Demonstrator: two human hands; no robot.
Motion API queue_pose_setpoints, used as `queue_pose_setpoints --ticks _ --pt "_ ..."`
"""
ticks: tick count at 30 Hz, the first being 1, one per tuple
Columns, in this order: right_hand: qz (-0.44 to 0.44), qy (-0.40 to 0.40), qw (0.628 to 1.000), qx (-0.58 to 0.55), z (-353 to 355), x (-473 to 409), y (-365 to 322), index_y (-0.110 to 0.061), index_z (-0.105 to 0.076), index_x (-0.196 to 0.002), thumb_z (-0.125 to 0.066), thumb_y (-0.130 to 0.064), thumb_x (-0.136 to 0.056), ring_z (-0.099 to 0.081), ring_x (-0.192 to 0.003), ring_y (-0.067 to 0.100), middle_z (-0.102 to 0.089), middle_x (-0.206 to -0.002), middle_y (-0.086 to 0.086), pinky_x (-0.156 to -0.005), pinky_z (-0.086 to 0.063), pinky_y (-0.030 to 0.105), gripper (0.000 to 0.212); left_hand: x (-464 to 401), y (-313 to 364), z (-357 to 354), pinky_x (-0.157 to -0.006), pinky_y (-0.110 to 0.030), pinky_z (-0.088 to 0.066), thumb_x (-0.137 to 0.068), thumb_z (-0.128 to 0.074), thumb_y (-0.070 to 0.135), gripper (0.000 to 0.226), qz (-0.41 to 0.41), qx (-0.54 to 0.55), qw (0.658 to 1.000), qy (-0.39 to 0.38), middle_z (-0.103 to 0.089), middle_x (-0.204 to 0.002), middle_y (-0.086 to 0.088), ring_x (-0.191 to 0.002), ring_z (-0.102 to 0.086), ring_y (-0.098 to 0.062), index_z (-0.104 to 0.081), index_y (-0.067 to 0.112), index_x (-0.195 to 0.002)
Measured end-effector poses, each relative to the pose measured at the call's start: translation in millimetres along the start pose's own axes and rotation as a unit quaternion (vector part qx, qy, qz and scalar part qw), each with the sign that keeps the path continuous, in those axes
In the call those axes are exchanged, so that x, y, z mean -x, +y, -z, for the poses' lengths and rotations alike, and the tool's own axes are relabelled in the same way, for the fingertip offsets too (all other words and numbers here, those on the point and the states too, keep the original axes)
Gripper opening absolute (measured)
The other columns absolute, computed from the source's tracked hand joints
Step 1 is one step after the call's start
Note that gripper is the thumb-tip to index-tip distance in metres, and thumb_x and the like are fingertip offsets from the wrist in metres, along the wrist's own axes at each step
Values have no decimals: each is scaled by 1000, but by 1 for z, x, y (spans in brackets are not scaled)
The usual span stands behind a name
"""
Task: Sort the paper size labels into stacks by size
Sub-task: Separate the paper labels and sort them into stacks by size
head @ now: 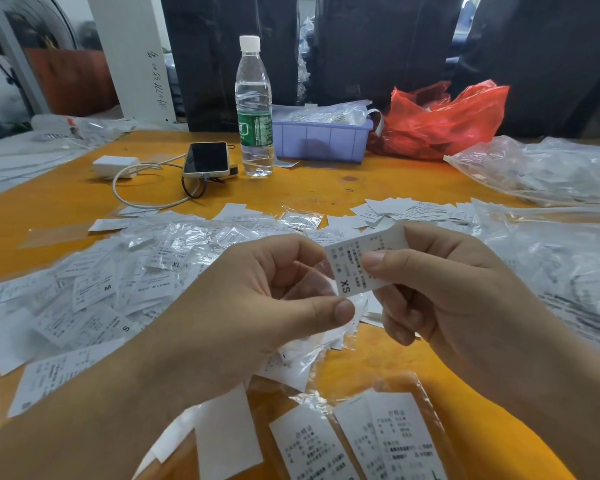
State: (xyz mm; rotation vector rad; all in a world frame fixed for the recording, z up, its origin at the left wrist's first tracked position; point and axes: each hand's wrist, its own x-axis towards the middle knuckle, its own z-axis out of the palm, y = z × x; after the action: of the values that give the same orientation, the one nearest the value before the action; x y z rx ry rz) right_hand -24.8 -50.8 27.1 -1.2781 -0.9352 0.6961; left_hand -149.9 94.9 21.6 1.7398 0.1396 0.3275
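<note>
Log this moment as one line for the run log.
step: reading size | right hand: pinching XS label | left hand: touching its lower edge | loose labels: unsorted

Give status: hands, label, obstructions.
Right hand pinches XS label, raised over the table. Left hand pinches its lower corner. Unsorted label pile spread below. Nothing blocking.

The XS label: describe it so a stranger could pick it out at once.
Above the orange table, look between the two raised hands. The right hand pinches a white XS label, and the left hand's thumb meets its lower end. It alone is held in the air; the others lie scattered on the table.
</note>
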Motion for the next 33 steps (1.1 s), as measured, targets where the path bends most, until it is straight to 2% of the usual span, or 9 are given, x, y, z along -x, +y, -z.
queue_pose_setpoints --ticks 3,9,14,17,20,24,28,33 --pt "-9 -14 1000 9 -3 -1 0 -21 -71 -61 -62 -16 -77 -38 -41 12 -47 -51 5 -41 -39 24 19 0 1 0 -62 -22 -57 -53 -83 37 39 -12 -8 1000 13 -74 -86 -11 -69 -68 -14 -73 27 -89" --pt "19 4 998 65 0 0 -2 -19 -73 -70 -63 -20 -78 -41 -43 11 -51 -50 1 -42 -39 23 13 1 2 0 -59 -24 -58 -54 -83 36 34 -24 -6 999 29 -75 -87 -6 -68 -69 -12 -73 29 -86" --pt "23 -15 995 96 1 1 -5 -27 -70 -60 -63 -20 -78 -43 -43 12 -52 -50 0 -42 -38 25 20 -1 1 1 -55 -22 -56 -52 -82 38 36 -30 1 999 45 -74 -81 -6 -66 -69 -11 -73 32 -86" --pt "30 -15 993 114 1 1 -5 -24 -71 -64 -63 -21 -78 -43 -43 13 -53 -51 1 -43 -38 25 16 -1 2 1 -54 -21 -55 -53 -82 38 35 -31 0 998 48 -75 -79 -1 -68 -70 -10 -72 33 -86" --pt "48 14 992 114 2 2 -3 -13 -72 -75 -62 -22 -79 -44 -45 13 -53 -52 2 -44 -39 24 14 -1 2 1 -55 -21 -55 -58 -85 33 31 -28 -3 999 42 -76 -80 -1 -67 -70 -12 -72 33 -86" --pt "70 63 991 93 4 2 -3 -10 -69 -73 -62 -21 -78 -43 -45 12 -51 -52 2 -44 -40 24 15 -1 1 0 -53 -21 -54 -52 -82 33 37 -23 4 997 69 -75 -75 -1 -64 -69 -11 -73 35 -87" --pt "66 54 992 91 2 3 -2 -10 -69 -73 -62 -21 -79 -43 -44 13 -52 -51 1 -43 -40 24 14 -1 1 0 -54 -21 -55 -55 -89 31 39 -23 4 998 55 -77 -82 -1 -70 -71 -14 -71 38 -89" --pt "62 36 995 71 -3 3 3 -8 -70 -76 -61 -19 -80 -42 -44 14 -52 -50 1 -45 -41 24 15 -2 1 0 -56 -21 -55 -55 -84 37 40 -24 -2 998 50 -77 -86 1 -74 -72 -14 -70 39 -92"
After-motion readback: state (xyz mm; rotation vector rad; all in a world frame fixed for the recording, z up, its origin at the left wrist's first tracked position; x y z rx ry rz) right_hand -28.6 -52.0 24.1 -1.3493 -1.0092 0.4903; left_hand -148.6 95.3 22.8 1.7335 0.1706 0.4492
